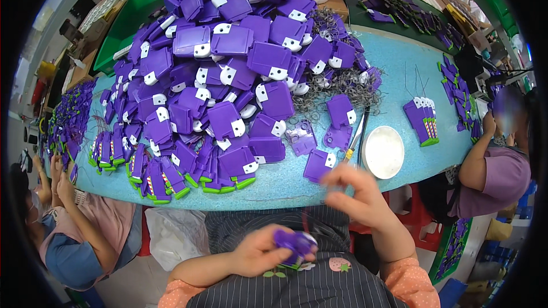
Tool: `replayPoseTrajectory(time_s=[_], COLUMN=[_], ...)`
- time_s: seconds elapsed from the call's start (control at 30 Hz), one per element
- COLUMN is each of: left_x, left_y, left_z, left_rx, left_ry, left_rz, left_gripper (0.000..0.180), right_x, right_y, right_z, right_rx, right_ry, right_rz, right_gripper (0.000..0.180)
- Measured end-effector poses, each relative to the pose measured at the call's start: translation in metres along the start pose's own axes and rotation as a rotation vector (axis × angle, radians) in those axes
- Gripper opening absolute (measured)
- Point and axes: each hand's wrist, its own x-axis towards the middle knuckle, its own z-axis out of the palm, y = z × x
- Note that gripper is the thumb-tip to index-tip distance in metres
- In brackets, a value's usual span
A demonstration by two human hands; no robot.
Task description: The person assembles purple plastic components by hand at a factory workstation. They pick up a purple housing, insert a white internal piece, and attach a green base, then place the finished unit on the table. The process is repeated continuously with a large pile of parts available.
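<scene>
My left hand [260, 251] is low over my lap and grips a small purple plastic part [295, 243] with a white tab and a green edge. Above and to the right of it, near the table's front edge, my right hand [355, 191] is blurred with its fingers pinched together; whether anything is between them I cannot tell. A big heap of purple plastic parts with white tabs [228, 63] covers the turquoise table [394, 63] in front of me. Just beyond my right hand lie loose purple parts [319, 164] and a tangle of thin wire springs [342, 82].
A round white dish [383, 151] and a thin tool [355, 137] lie right of the heap. Finished parts with green edges stand in rows at the front left [154, 177] and right [423, 120]. One person sits at the left [74, 234], another at the right [494, 177]. A green crate [134, 20] stands far left.
</scene>
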Motion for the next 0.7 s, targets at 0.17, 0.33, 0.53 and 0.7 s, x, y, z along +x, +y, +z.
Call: replayPoseTrajectory(time_s=[0.17,0.33,0.53,0.7], left_x=[-0.006,-0.007,-0.004,0.0], left_y=[0.005,-0.004,-0.007,-0.008], left_z=[0.002,0.001,0.005,0.012], left_rx=[-0.197,-0.195,-0.109,-0.071], left_ry=[0.337,0.375,0.377,0.363], left_rz=[-0.163,-0.24,-0.221,-0.197], left_gripper=[0.038,0.046,0.048,0.046], right_x=[0.026,0.015,-0.028,-0.02], right_y=[0.01,0.014,0.012,0.017], right_z=[0.018,0.018,0.036,0.053], right_rx=[-1.162,-0.867,0.186,0.393], right_ry=[0.41,0.355,-0.033,-0.054], right_rz=[-0.316,-0.351,-0.14,0.068], right_gripper=[0.046,0.038,0.028,0.027])
